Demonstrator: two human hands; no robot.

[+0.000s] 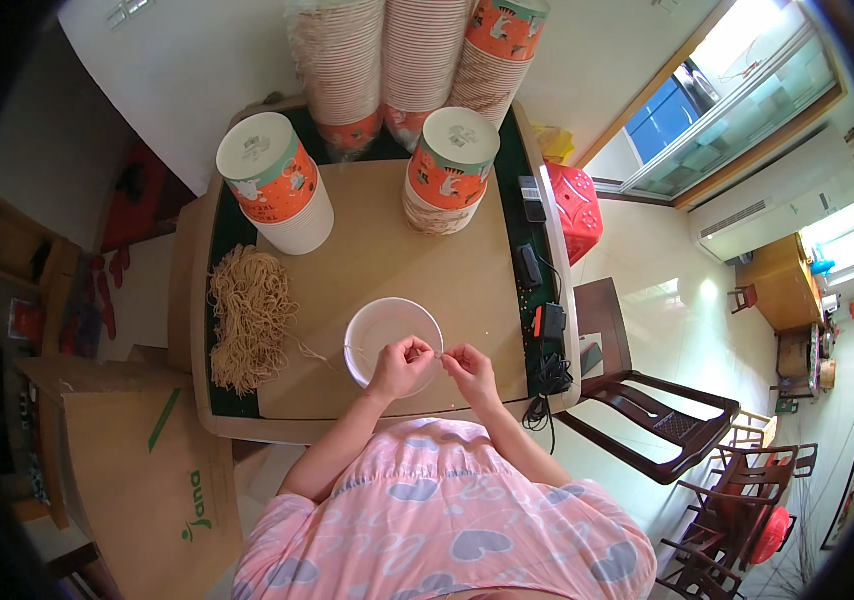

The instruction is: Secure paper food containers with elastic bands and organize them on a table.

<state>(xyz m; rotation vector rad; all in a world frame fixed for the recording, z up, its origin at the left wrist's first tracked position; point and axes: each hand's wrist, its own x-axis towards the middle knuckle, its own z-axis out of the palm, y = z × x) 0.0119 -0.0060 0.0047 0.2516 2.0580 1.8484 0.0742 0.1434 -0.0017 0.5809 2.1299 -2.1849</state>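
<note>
My left hand [402, 368] and my right hand [469, 374] meet over the right side of a white paper tub [394, 304], fingertips pinched close together. A tiny tan bit shows between them, apparently string; its exact form is too small to make out. From a loose heap of tan string [250, 318] at the left, a single strand [312, 352] runs to the tub's left rim and on toward my left hand. The tub stands upright, its mouth facing up, near the table's front edge.
Two upside-down stacks of orange-and-green printed tubs, one left [275, 185] and one right [451, 172], stand behind. Taller stacks [425, 60] line the back. Black adapters and cables [551, 375] lie along the right edge. A cardboard box [147, 470] and a dark chair [647, 420] flank the table.
</note>
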